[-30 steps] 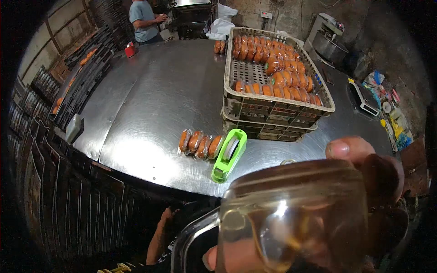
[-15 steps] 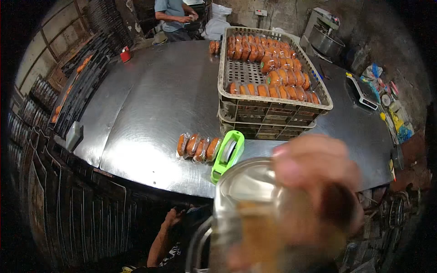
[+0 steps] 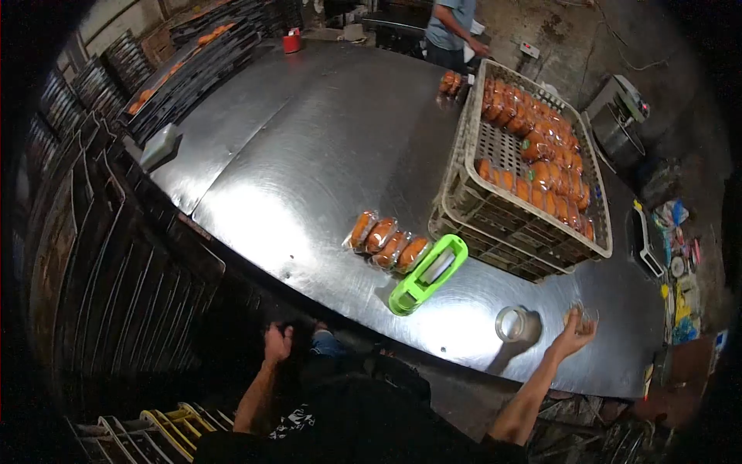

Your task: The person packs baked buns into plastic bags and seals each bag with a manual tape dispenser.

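My right hand [image 3: 573, 338] is over the right part of the steel table, its fingers closed round a clear, glass-like cup [image 3: 590, 313], which is partly hidden. To its left on the table is a round, pale-rimmed piece [image 3: 510, 323]; I cannot make out its kind. My left hand [image 3: 278, 342] hangs off the table's near edge, fingers loosely curled and apart, with nothing visible in it. Between the hands, further in, lies a green tape dispenser [image 3: 429, 274] with a tape roll. Beside it is a clear-wrapped row of several brown buns [image 3: 389, 242].
Stacked plastic crates [image 3: 525, 224] hold many wrapped bun packs at the right. Another pack [image 3: 450, 83] sits behind them. A person [image 3: 456, 35] stands at the far side. Dark trays [image 3: 193, 69] are piled at the left, near a red container [image 3: 291, 41]. A scale [image 3: 645, 241] is at far right.
The cup held right before the camera has gone down and right to the table with my right hand. The round piece now shows on the table. The view has turned and tilted.
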Demonstrator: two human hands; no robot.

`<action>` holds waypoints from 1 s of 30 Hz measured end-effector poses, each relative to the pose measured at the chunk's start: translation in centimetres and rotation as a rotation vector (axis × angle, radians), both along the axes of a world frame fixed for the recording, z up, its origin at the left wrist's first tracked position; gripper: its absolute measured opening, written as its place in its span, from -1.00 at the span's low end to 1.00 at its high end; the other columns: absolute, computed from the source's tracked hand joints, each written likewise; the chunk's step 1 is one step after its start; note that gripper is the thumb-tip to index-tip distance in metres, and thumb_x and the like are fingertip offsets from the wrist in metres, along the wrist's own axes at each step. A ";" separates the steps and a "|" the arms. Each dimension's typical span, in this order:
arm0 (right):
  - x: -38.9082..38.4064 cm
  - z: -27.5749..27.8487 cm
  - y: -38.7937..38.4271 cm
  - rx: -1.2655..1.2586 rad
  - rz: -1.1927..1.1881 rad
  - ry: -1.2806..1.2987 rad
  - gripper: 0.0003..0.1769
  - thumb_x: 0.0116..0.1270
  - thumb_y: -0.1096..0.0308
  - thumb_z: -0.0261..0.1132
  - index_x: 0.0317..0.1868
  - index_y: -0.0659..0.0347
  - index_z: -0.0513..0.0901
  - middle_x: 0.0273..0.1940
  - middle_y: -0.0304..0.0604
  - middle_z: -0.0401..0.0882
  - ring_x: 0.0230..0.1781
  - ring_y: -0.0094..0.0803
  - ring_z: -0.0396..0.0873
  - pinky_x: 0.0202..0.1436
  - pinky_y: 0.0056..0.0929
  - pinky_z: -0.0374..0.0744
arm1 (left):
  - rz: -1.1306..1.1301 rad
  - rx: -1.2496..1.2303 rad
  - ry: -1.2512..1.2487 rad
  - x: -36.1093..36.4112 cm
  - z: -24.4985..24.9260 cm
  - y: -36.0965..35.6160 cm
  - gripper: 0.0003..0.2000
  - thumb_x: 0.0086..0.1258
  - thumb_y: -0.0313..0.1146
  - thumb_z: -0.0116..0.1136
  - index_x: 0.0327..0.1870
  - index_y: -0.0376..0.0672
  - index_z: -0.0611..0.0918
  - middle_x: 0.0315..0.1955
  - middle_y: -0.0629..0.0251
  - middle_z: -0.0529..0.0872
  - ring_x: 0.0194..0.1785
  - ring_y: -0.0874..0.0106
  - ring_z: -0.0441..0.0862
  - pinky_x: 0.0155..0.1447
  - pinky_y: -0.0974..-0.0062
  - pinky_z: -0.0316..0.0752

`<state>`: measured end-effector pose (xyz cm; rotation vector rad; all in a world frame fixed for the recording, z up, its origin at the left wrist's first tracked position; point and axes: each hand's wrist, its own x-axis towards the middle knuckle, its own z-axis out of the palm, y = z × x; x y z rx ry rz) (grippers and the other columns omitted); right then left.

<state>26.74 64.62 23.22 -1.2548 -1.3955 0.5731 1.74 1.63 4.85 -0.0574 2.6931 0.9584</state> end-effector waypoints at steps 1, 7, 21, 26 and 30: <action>0.6 -1.1 0.6 -0.021 -0.029 0.040 -0.21 0.17 0.18 0.52 0.22 0.46 0.32 0.17 0.11 0.41 0.16 -0.11 0.46 0.23 -0.22 0.48 | 0.114 0.015 0.128 -0.6 -0.6 -0.5 -0.57 0.39 -0.18 0.16 0.14 -0.33 0.53 -0.02 -0.08 0.66 0.09 0.02 0.58 0.22 0.16 0.43; 5.7 -11.6 4.4 -0.149 -0.221 -0.138 -0.01 -0.02 0.04 0.62 0.21 0.53 0.29 0.03 0.15 0.49 -0.02 -0.07 0.57 0.07 -0.18 0.58 | 0.409 0.108 0.560 -7.7 4.9 -0.5 -0.65 0.47 -0.31 0.10 0.17 -0.32 0.49 0.10 -0.03 0.56 0.15 0.16 0.55 0.21 0.28 0.43; 6.7 -18.1 -4.1 -0.164 -0.267 -0.655 -0.36 0.37 0.15 0.26 0.22 0.52 0.29 0.05 0.35 0.50 0.06 0.18 0.54 0.08 0.01 0.53 | 0.298 -0.458 0.588 -29.8 12.5 0.7 -0.49 0.36 -0.08 0.21 0.17 -0.26 0.46 0.11 -0.02 0.47 0.29 0.03 0.27 0.34 0.05 0.24; 6.0 -21.9 -9.7 -0.037 -0.611 -1.154 -0.54 0.48 0.02 0.07 -0.09 0.33 0.59 -0.16 0.07 0.59 -0.21 -0.07 0.58 -0.13 -0.15 0.57 | 0.392 -0.536 0.512 -37.2 10.8 0.9 -0.31 0.38 0.13 0.09 0.30 -0.29 0.36 0.34 -0.12 0.27 0.47 -0.10 0.02 0.48 -0.08 -0.11; 9.7 -29.6 -7.4 0.286 -0.826 -1.062 -0.13 0.34 -0.40 0.02 0.15 0.36 0.45 -0.03 0.13 0.48 -0.13 0.01 0.54 -0.16 -0.04 0.58 | 0.311 -0.389 0.462 -40.1 11.5 3.4 -0.22 0.38 0.24 -0.01 0.36 -0.29 0.24 0.38 -0.15 0.17 0.49 -0.12 -0.08 0.47 -0.24 -0.26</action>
